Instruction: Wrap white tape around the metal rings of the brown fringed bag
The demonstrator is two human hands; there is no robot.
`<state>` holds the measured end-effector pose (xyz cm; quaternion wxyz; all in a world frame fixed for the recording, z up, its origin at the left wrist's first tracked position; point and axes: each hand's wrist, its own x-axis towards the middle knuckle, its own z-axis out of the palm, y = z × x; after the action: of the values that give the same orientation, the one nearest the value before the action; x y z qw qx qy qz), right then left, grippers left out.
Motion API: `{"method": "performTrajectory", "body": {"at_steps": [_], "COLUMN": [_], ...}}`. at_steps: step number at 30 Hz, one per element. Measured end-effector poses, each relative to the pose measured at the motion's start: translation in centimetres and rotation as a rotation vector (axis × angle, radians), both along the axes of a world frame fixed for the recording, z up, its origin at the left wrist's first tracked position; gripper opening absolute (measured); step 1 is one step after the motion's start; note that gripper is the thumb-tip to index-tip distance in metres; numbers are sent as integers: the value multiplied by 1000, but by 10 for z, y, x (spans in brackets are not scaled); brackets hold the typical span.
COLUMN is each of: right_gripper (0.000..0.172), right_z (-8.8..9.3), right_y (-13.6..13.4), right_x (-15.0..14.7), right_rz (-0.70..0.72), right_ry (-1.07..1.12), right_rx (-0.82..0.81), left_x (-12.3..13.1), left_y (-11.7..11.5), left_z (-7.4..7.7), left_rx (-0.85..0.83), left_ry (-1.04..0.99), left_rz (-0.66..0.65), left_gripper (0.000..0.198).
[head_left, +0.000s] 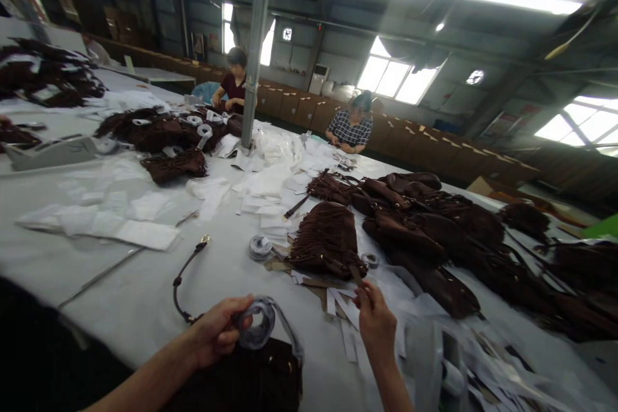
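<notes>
My left hand [219, 329] grips a coiled strap wrapped in thin greyish film [261, 342], its tail hanging down at the right. Just below the coil, a dark brown bag [251, 376] with small metal fittings lies at the table's near edge. My right hand [376, 318] pinches a narrow brown strip [356, 275] at the near edge of a brown fringed bag [328, 238]; whether the strip is joined to that bag I cannot tell. A short dark strap with a gold buckle [181, 283] rests on the table left of the coil.
Brown bags are heaped on the right [425, 232] and at the far left [43, 74]. White paper sheets [270, 187] cover the table's middle, around a metal post [255, 51]. Two people [351, 125] work across the table. A grey tape dispenser [434, 360] stands at the near right.
</notes>
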<state>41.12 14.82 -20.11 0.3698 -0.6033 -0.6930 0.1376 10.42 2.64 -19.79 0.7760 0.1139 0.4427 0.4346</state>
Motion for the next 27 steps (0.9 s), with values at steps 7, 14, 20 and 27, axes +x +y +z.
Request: {"method": "performTrajectory", "body": {"at_steps": [7, 14, 20, 27], "right_gripper": [57, 61, 56, 47], "right_z": [-2, -36, -23, -7], "right_y": [-103, -154, -155, -165], "right_x": [-74, -130, -100, -97], "right_rz": [174, 81, 50, 105], "right_ry": [629, 713, 618, 562], "right_rx": [-636, -723, -522, -568], "left_x": [9, 16, 12, 12], "left_y": [2, -7, -17, -16], "left_z": [3, 5, -3, -7], "left_rx": [19, 209, 187, 141], "left_ry": [-56, 37, 48, 54], "left_rz": [12, -64, -65, -9], "left_gripper": [30, 31, 30, 29]}}
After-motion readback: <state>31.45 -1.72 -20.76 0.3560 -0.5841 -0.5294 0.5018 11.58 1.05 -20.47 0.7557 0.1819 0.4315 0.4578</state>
